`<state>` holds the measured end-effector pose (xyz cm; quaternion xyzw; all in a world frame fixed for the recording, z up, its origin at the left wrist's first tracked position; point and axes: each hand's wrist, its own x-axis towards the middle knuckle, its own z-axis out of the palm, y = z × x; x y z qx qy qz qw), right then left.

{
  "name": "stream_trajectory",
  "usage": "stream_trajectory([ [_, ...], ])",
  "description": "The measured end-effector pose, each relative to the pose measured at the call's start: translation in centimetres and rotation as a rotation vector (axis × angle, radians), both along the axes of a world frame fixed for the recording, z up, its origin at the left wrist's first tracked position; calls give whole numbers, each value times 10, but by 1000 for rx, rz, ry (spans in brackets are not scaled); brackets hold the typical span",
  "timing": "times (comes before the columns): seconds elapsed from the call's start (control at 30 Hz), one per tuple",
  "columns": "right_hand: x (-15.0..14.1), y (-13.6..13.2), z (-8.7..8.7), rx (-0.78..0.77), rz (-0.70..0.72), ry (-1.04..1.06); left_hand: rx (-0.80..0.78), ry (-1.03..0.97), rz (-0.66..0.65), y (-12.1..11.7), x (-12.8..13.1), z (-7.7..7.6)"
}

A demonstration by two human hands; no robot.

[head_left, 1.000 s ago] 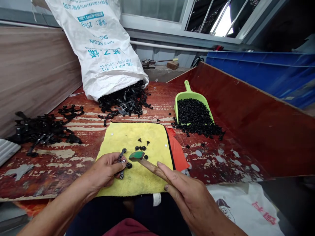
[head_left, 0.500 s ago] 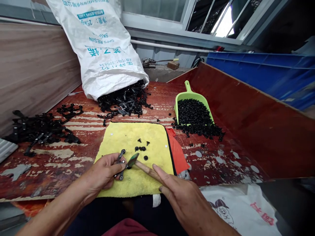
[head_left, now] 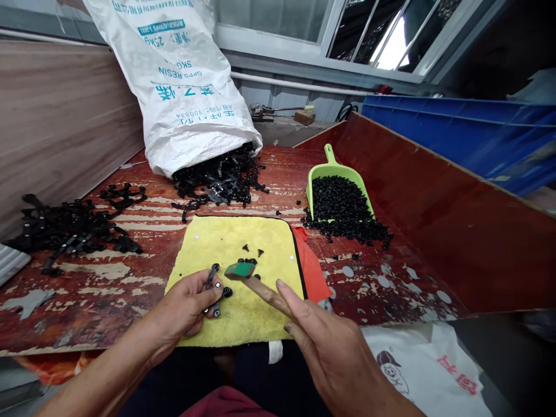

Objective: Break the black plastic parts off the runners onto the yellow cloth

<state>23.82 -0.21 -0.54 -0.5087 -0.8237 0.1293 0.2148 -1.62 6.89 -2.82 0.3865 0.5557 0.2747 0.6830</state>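
Note:
My left hand [head_left: 185, 307] pinches a small black branched plastic part [head_left: 212, 289] over the yellow cloth [head_left: 212, 237]. On that part's right arm sits a round black cap [head_left: 226, 292]. My right hand [head_left: 325, 341] is closed round the wooden handle of a hammer [head_left: 267, 294], whose green head hovers above and to the right of the part, apart from it. Several black push-in pins [head_left: 245, 248] lie on the cloth beyond the hammer, some half hidden behind its head.
A white sack [head_left: 191, 116] spills black branched parts [head_left: 221, 179] at the back. More such parts [head_left: 69, 231] are heaped at left. A lime-green dustpan [head_left: 310, 194] at right holds black pins, some spilled in front. A brown board [head_left: 417, 214] borders the right side.
The hammer head has lifted off the black part and moved up and slightly right, uncovering the round cap. My left hand has stayed nearly still, its grip unchanged.

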Motion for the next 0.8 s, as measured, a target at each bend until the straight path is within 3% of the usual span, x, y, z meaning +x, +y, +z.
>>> stream_trajectory([
  [0.13,-1,-2,-3,-50,-1,-55,17,17,17,-3,0,-3],
  [0.3,-2,-3,-4,25,-20,-16,11,25,4,-3,1,-4],
  [0.6,0,-2,-3,5,-37,-2,16,27,27,-3,2,-5],
  [0.8,-7,-1,-10,-152,-40,7,55,61,37,-3,3,-4],
])
